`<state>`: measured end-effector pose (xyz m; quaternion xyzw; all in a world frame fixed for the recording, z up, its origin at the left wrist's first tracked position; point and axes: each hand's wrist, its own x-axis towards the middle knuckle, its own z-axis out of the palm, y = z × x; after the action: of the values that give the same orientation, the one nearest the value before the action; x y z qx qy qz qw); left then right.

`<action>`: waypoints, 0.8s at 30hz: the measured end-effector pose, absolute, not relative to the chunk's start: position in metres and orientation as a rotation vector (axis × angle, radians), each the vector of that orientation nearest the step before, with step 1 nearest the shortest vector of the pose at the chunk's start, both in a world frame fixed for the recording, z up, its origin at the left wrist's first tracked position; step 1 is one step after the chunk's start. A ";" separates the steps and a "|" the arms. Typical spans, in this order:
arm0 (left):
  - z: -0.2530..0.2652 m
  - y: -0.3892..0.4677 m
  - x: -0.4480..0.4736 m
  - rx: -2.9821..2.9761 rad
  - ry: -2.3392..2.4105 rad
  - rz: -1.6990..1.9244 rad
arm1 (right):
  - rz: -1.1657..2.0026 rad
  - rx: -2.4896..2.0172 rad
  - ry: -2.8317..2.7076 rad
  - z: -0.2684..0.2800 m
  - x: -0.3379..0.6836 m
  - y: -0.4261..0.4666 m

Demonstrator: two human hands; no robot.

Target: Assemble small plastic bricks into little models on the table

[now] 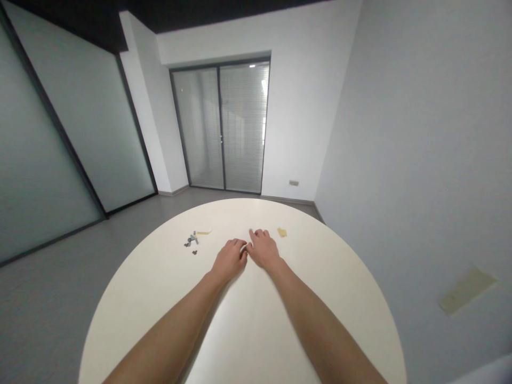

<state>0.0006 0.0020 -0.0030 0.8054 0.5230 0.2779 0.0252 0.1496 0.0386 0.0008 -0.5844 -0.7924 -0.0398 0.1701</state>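
Note:
My left hand (pixel 231 258) rests on the round white table (pixel 248 330), its fingers curled inward and the thumb tucked beneath them. If anything lies in that grasp, it is too small to make out. My right hand (pixel 264 249) meets it at the middle, the thumb tip close to the left fingertips. Its index finger stretches forward, apart from the thumb, and the other fingers bend down toward the tabletop. Left of the hands lies a loose group of small grey pieces (pixel 191 240), with a thin yellow stick-like piece (pixel 204 232) beside it. A dark small piece (pixel 194 252) sits nearer me.
A crumpled-looking yellow piece (pixel 282 232) lies right of my right hand. The table's curved far edge (pixel 236 199) is beyond the hands. A white wall (pixel 416 160) stands at the right, frosted panels (pixel 76 117) at the left, and a glass door (pixel 222 128) behind.

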 end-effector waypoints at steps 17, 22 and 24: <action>-0.010 0.001 -0.007 2.079 2.481 0.762 | -0.163 -1.635 -2.187 0.000 0.150 0.032; -0.013 0.006 -0.007 1.977 2.545 0.695 | -0.148 -1.627 -2.189 0.000 0.153 0.031; -0.014 0.008 -0.009 1.938 2.563 0.688 | -0.140 -1.623 -2.183 0.000 0.154 0.030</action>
<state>-0.0089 0.0081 -0.0138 0.5883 0.7779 0.2088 -0.0722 0.1541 0.0297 -0.0004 -0.5829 -0.7841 -0.0504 0.2071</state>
